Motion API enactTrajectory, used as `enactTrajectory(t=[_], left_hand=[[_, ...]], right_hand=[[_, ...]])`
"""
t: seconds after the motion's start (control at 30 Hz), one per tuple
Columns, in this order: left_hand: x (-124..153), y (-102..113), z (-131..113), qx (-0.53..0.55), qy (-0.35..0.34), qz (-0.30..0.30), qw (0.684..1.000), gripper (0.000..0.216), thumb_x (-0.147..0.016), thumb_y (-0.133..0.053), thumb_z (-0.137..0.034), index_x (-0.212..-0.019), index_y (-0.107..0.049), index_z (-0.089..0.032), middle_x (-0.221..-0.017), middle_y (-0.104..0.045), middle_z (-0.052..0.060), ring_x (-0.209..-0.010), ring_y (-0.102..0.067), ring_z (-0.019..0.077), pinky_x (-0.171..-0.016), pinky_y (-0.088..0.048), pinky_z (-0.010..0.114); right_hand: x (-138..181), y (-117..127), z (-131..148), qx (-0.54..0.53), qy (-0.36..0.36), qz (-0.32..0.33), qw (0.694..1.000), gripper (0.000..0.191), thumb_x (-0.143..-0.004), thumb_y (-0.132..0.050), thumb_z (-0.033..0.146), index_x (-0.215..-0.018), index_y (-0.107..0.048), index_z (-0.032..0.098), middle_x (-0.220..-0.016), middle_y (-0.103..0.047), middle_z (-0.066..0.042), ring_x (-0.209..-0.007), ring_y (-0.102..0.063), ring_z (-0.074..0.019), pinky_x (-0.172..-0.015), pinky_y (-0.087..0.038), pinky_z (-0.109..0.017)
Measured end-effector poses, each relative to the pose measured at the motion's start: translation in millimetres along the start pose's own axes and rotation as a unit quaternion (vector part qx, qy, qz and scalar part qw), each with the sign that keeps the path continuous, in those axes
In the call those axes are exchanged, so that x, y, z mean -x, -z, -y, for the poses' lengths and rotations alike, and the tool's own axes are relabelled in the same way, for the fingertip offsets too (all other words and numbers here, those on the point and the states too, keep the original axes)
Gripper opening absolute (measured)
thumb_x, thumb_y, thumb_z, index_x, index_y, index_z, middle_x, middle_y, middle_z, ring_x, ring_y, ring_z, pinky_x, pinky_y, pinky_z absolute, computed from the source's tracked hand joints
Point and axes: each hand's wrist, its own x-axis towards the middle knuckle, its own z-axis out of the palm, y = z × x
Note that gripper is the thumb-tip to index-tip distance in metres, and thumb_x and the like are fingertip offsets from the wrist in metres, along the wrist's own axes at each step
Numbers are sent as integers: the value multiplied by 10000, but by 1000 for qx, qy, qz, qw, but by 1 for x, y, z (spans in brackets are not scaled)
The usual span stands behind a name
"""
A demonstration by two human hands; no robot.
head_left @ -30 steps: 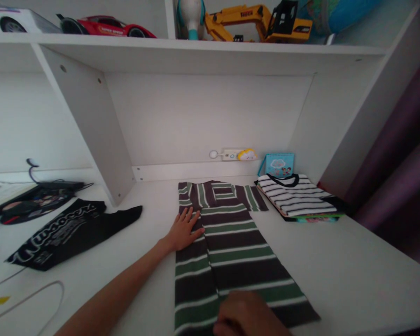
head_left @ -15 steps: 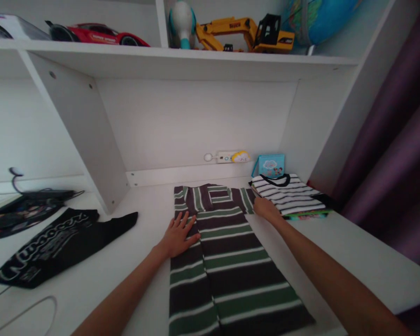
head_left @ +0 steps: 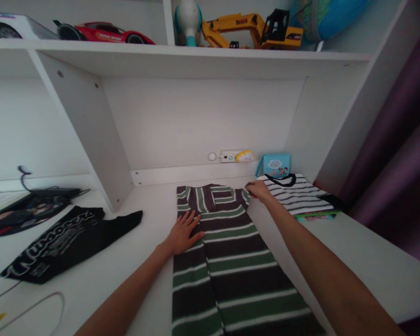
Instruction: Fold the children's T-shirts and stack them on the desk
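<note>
A dark shirt with green and white stripes lies on the white desk, its left side folded inward along a lengthwise edge. My left hand rests flat on that folded part, fingers spread. At the shirt's upper right, my right hand pinches the end of the sleeve, which is lifted and bent inward. The pinching fingertips are partly hidden. Just right of this hand lies a folded white shirt with black stripes.
A black garment with white lettering lies on the left. Behind it are a hanger hook and dark items. A small blue calendar and a power strip stand at the back. Overhead, a shelf holds toys.
My right hand has moved up and left with the sleeve end, drawing it in toward the shirt's body. My left hand stays pressed on the folded side. The view has shifted slightly.
</note>
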Motion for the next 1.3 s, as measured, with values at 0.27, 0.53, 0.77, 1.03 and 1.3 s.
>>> enactTrajectory(t=[0.27,0.53,0.77,1.03,1.3], left_hand=[[1,-2,3,26,6,-20,999,686,-829,-278,-591,-1371,-209,-176,-1422,-193,84,-1309,-108,252,-1038,-164,445],[1,-8,7,54,10,-46,997,598,-854,-295,-530,-1337,-293,-176,-1400,-268,82,-1302,-161,238,-1041,-181,441],[-7,-3,8,152,24,-76,985,433,-848,-371,-426,-1197,-441,-181,-1272,-460,84,-1203,-364,226,-1001,-269,382],[-60,24,23,454,297,-65,837,344,-786,-462,-382,-1072,-457,-192,-820,-608,19,-648,-576,114,-568,-429,214],[-80,16,21,448,302,-80,838,203,-693,-581,-185,-889,-619,-143,-590,-543,-11,-514,-491,89,-476,-370,185]], right_hand=[[55,-85,118,91,168,26,981,259,-786,-448,118,-997,-598,103,-1049,-581,-171,-970,-562,-228,-772,-423,-285],[111,-55,74,112,285,79,949,316,-808,-474,369,-1042,-556,172,-1049,-567,-102,-979,-535,-205,-795,-392,-285],[162,12,-74,18,173,211,962,351,-743,-516,430,-968,-552,163,-760,-609,-31,-675,-559,-152,-604,-400,-233],[232,13,-68,38,241,69,967,85,-741,-457,177,-783,-518,218,-788,-583,-47,-761,-554,-195,-673,-439,-302],[276,-31,-51,183,491,126,843,400,-649,-584,50,-1021,-537,191,-832,-628,-44,-716,-608,-197,-541,-460,-238]])
